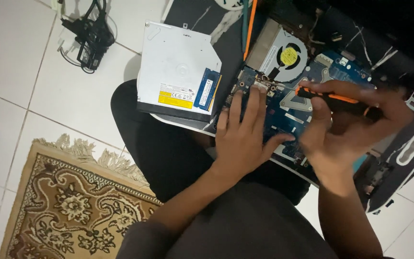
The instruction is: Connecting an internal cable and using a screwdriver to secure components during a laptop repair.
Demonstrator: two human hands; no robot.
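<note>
An opened laptop rests on my lap with its blue motherboard and a cooling fan exposed. My left hand lies flat on the board, fingers spread and pointing at a small metal part near the fan. My right hand grips a black and orange screwdriver, its tip aimed left at the board just beside my left fingertips.
A silver optical drive with a blue memory stick on top lies left of the board. A black charger with cables sits on the white tiles at the top left. A patterned brown rug covers the floor at the bottom left.
</note>
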